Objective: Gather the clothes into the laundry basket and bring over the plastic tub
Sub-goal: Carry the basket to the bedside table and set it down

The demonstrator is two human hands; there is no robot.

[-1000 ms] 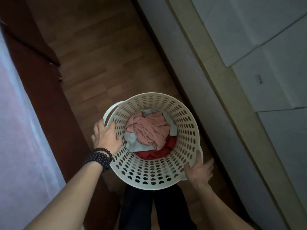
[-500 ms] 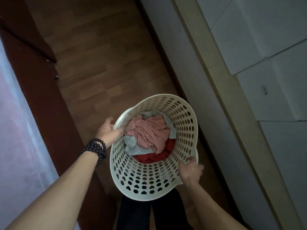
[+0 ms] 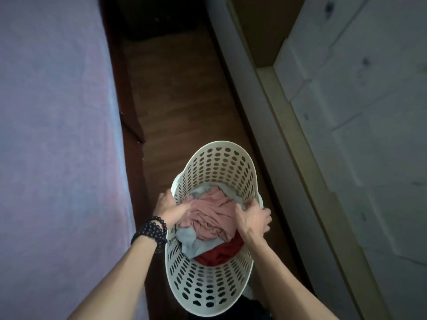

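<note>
A cream perforated laundry basket (image 3: 219, 162) is held up in front of me over the wooden floor. Inside lie a pink garment (image 3: 212, 215), a pale grey-blue one (image 3: 188, 239) and a red one (image 3: 219, 252). My left hand (image 3: 169, 210), with a dark bead bracelet on the wrist, grips the basket's left rim. My right hand (image 3: 253, 217) grips the right rim, fingers curled over the edge. No plastic tub is in view.
A bed with a lilac sheet (image 3: 57, 146) and a dark wooden frame (image 3: 131, 125) runs along the left. A pale wall and light wooden trim (image 3: 288, 135) run along the right. A narrow strip of wooden floor (image 3: 180, 100) lies between them.
The basket has risen and turned lengthwise between my hands. Both hands shifted up to the rim at mid-basket. The view swung, so the bed now fills the left side.
</note>
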